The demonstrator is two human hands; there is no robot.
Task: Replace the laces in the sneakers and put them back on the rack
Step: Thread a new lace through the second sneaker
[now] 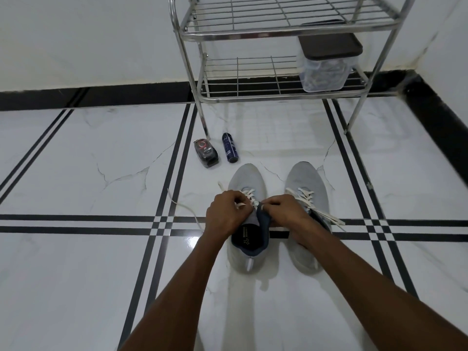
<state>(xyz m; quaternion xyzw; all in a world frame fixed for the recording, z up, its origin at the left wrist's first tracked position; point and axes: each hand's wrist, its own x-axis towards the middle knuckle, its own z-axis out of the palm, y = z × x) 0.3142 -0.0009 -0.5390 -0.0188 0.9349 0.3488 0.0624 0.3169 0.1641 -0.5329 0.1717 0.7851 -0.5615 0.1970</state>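
Note:
Two grey sneakers stand side by side on the white tiled floor, toes pointing away from me. Over the tongue of the left sneaker (247, 178) my left hand (228, 214) pinches a white lace (249, 195); the lace's loose end trails left across the floor. My right hand (283, 211) grips the dark tongue and lace at the same shoe's throat. The right sneaker (306, 178) is laced in white, its lace ends lying out to the right. The steel shoe rack (253, 95) stands beyond the shoes, against the wall.
A clear plastic box with a dark lid (326, 64) sits on the rack's lower shelf at the right. A dark shoe-polish container (205, 153) and a blue spray can (229, 147) lie on the floor by the rack's left leg. Walls meet at the right.

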